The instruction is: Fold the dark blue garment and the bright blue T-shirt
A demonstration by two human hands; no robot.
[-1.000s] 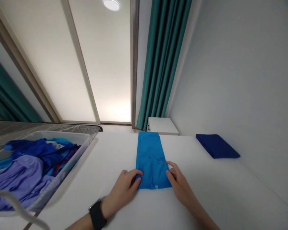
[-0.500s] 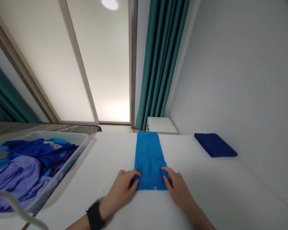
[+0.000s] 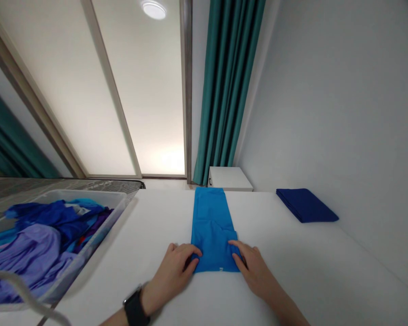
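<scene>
A bright blue cloth (image 3: pixel 212 226), folded into a long strip, lies on the white table (image 3: pixel 149 222) and runs away from me. My left hand (image 3: pixel 183 265), with a black watch on its wrist, pinches the strip's left edge near its close end. Opposite it, my right hand (image 3: pixel 246 260) has its thumb and fingers closed on the right edge. A small light mark shows on the cloth's near hem. Farther right on the table lies a folded dark blue cloth (image 3: pixel 306 206), with no hand on it.
At the left, a clear plastic bin (image 3: pixel 117 217) holds crumpled purple and blue clothes (image 3: pixel 34 249). A pale curved tube (image 3: pixel 23 292) crosses the lower left corner. Beyond the table are a white cabinet (image 3: pixel 229 176) and a green curtain (image 3: pixel 224 90); a wall rises on the right.
The view has shifted slightly. Both hands keep their places at the edges of the bright blue cloth, and its near hem looks slightly more rolled or turned under.
</scene>
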